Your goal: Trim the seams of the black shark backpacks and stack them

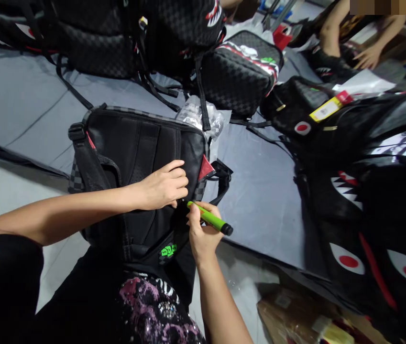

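Observation:
A black backpack [152, 143] with a grey checkered edge lies with its padded back panel up, at the near edge of the covered table and over my lap. My left hand [163, 186] rests on this panel, its fingers bent together and pressed to the fabric near the right side. Just right of it, my right hand [204, 234] is closed around a bright green pen-shaped tool [212, 219] with a black end. The tool's other end points toward my left fingertips; the exact spot it meets is hidden. A red triangular tab [205, 169] sticks out at the backpack's side.
More dark backpacks [95, 38] stand along the back. A checkered bag [240, 71] with a shark-mouth print and a clear plastic bag [203, 114] lie beyond mine. Large backpacks [360, 215] fill the right. Another person's hand [367, 57] is at the upper right. A brown package [292, 315] sits below.

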`<action>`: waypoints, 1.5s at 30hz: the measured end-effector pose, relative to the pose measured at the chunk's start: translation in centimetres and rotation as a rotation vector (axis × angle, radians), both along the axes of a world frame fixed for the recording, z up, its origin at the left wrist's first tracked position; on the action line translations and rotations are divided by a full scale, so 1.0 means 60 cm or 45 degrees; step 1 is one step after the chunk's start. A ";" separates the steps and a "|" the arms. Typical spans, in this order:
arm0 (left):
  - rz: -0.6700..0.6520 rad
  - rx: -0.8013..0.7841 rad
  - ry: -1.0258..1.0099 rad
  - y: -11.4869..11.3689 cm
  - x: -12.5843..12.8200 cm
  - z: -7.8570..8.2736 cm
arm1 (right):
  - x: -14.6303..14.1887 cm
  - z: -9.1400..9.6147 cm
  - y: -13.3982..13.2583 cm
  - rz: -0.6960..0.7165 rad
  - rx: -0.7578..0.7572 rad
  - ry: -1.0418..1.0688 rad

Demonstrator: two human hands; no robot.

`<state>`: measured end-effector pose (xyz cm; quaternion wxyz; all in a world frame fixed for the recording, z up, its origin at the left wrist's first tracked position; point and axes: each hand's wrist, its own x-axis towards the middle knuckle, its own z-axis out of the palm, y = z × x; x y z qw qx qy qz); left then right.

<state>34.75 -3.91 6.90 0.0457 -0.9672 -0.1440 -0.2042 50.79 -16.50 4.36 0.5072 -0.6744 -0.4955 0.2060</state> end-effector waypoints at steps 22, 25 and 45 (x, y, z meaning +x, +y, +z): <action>0.033 0.013 0.084 0.000 0.002 0.007 | 0.001 0.024 0.019 0.042 -0.102 0.028; 0.027 0.004 0.093 0.002 0.003 0.009 | 0.003 0.027 0.021 0.040 -0.126 0.087; -0.001 0.019 0.530 0.043 -0.018 0.106 | 0.013 0.069 -0.003 0.278 -0.056 0.529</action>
